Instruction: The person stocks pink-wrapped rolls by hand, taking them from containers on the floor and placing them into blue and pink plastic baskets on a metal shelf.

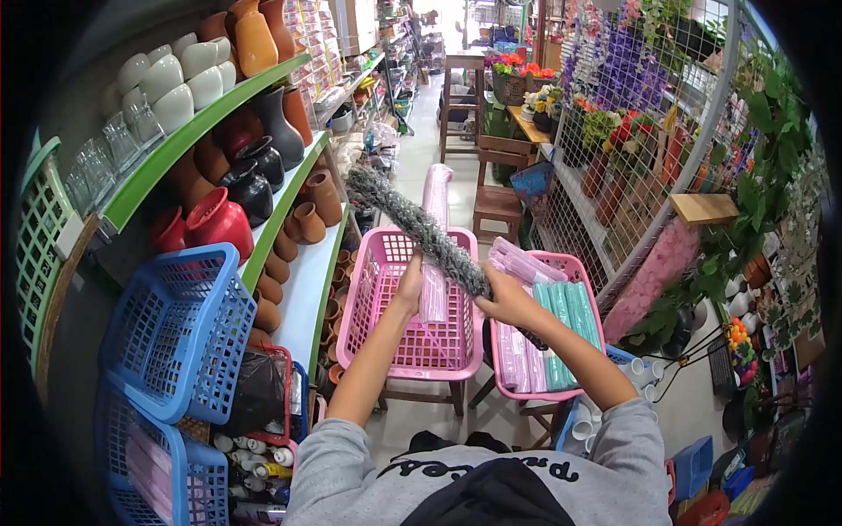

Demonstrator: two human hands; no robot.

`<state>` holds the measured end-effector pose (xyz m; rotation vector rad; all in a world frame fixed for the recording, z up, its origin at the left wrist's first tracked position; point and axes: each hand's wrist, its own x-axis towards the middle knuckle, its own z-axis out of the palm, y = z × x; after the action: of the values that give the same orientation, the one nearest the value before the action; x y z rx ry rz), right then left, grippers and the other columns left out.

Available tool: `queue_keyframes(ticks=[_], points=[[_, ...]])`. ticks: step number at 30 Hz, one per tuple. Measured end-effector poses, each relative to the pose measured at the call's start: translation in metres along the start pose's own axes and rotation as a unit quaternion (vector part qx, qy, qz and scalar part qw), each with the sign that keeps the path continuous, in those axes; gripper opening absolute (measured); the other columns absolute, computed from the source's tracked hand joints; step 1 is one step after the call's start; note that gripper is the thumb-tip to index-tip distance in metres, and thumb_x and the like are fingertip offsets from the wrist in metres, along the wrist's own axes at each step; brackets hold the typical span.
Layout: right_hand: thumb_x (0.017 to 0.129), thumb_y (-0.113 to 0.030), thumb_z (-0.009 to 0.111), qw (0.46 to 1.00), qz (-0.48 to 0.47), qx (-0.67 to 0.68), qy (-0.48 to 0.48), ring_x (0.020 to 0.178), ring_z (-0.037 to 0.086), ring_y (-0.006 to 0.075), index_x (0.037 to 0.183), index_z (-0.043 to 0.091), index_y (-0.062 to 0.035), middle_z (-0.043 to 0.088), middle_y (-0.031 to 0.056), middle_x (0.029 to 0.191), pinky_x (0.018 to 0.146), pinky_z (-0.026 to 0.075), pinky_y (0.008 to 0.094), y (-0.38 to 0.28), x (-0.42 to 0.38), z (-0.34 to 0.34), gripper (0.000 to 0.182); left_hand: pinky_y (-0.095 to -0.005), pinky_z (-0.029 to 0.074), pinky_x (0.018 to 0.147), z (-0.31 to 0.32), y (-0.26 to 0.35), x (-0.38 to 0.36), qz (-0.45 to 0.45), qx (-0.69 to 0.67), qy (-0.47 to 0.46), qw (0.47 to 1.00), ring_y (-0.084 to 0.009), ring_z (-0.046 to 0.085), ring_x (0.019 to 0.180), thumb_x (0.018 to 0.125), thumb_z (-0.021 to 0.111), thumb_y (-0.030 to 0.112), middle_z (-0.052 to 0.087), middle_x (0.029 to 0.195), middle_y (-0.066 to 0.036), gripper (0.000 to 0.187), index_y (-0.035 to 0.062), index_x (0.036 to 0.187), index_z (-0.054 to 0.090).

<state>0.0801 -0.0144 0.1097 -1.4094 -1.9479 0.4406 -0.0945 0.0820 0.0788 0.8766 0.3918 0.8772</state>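
Observation:
My right hand (507, 298) grips a long grey fuzzy duster (412, 221) that slants up to the left over a pink basket (375, 289). My left hand (409, 285) holds a long pink wrapped pack (436, 254) that stands upright in that basket. To the right sits a second pink basket (586, 289) with pink and teal wrapped packs (561, 329) lying in it.
Green-edged shelves (210, 118) at the left carry white, black, red and brown vases. Blue baskets (175, 329) stack at lower left. A wire rack (649, 131) with artificial flowers stands at the right. Wooden stools (495, 188) line the aisle ahead.

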Motion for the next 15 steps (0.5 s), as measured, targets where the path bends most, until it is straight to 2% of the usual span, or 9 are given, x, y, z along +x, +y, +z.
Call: queue_keyframes(ticks=[1,2,3,5,7,9,10,13,15], points=[[0.076,-0.026,0.051,1.0,0.002,0.001,0.001,0.067,0.058,0.0364,0.111,0.042,-0.0023,0.058,0.0214,0.073,0.062,0.045,0.0412,0.006,0.0,0.007,0.043,-0.0305,0.049,0.065,-0.003,-0.003,0.0,-0.027,0.019,-0.014,0.999,-0.0168,0.057,0.072,0.092,0.019,0.045,0.058,0.086,-0.007,0.05,0.0064,0.104,0.05],[0.077,-0.027,0.051,1.0,-0.008,-0.001,0.025,0.069,0.057,0.0374,0.111,0.041,-0.0015,0.058,0.0222,0.074,0.064,0.044,0.0415,0.01,0.002,0.013,0.044,-0.0262,0.046,0.053,0.021,0.0,-0.006,-0.012,0.019,0.052,0.998,-0.0137,0.054,0.059,0.091,0.024,0.046,0.057,0.073,-0.004,0.046,0.0106,0.094,0.053],[0.077,-0.028,0.051,0.999,-0.018,-0.004,0.05,0.071,0.057,0.0384,0.111,0.04,-0.0006,0.057,0.0229,0.074,0.065,0.044,0.0419,0.013,0.003,0.016,0.044,-0.0262,0.046,0.053,0.028,0.002,-0.01,-0.012,0.02,0.052,0.998,-0.0137,0.054,0.059,0.091,0.024,0.046,0.057,0.073,-0.004,0.046,0.0106,0.094,0.053],[0.078,-0.029,0.052,0.998,0.015,0.044,0.03,0.073,0.056,0.0391,0.111,0.04,0.0002,0.057,0.0236,0.076,0.066,0.043,0.0426,-0.002,0.004,0.004,0.045,-0.0308,0.047,0.076,0.033,0.007,-0.014,-0.007,0.047,0.04,0.998,-0.0171,0.056,0.083,0.091,0.023,0.045,0.057,0.093,-0.008,0.05,0.0053,0.109,0.047],[0.079,-0.029,0.052,0.995,0.044,0.09,0.006,0.075,0.055,0.0399,0.11,0.04,0.0009,0.057,0.0243,0.078,0.067,0.043,0.0433,-0.016,0.002,-0.011,0.045,-0.0323,0.048,0.076,0.013,0.001,-0.006,0.012,0.021,0.054,0.998,-0.0182,0.057,0.085,0.09,0.027,0.048,0.057,0.092,-0.007,0.051,0.0058,0.108,0.047],[0.08,-0.032,0.053,1.0,0.024,-0.005,0.007,0.074,0.055,0.0402,0.112,0.04,-0.0013,0.057,0.0238,0.08,0.067,0.042,0.0445,-0.018,-0.002,-0.026,0.046,-0.0351,0.051,0.068,-0.032,-0.006,0.008,-0.025,-0.032,-0.051,0.998,-0.0199,0.059,0.077,0.088,0.032,0.05,0.058,0.09,-0.007,0.05,0.0064,0.106,0.048],[0.082,-0.034,0.051,0.998,-0.04,-0.034,0.017,0.07,0.056,0.0388,0.112,0.042,-0.0044,0.057,0.022,0.08,0.063,0.044,0.0442,-0.003,-0.01,-0.022,0.043,-0.0372,0.052,0.056,-0.02,-0.002,0.005,0.001,-0.032,0.039,0.999,-0.0204,0.059,0.062,0.085,0.036,0.052,0.059,0.083,-0.007,0.05,0.0071,0.102,0.05],[0.082,-0.032,0.051,0.975,-0.118,-0.158,-0.101,0.065,0.056,0.0361,0.111,0.044,-0.0069,0.057,0.0184,0.081,0.058,0.045,0.043,-0.001,-0.034,-0.026,0.039,-0.0335,0.051,0.052,-0.026,0.007,0.005,0.01,-0.132,0.007,0.991,-0.0186,0.058,0.058,0.086,0.036,0.05,0.058,0.072,-0.007,0.046,0.0083,0.097,0.052],[0.082,-0.03,0.051,0.963,-0.113,-0.214,-0.119,0.062,0.057,0.0344,0.109,0.046,-0.0082,0.057,0.0149,0.083,0.055,0.046,0.0433,0.014,-0.031,-0.027,0.036,-0.0313,0.05,0.052,-0.021,0.003,0.001,-0.009,-0.127,0.039,0.991,-0.0173,0.058,0.06,0.088,0.034,0.048,0.058,0.07,-0.006,0.044,0.0085,0.095,0.052]])
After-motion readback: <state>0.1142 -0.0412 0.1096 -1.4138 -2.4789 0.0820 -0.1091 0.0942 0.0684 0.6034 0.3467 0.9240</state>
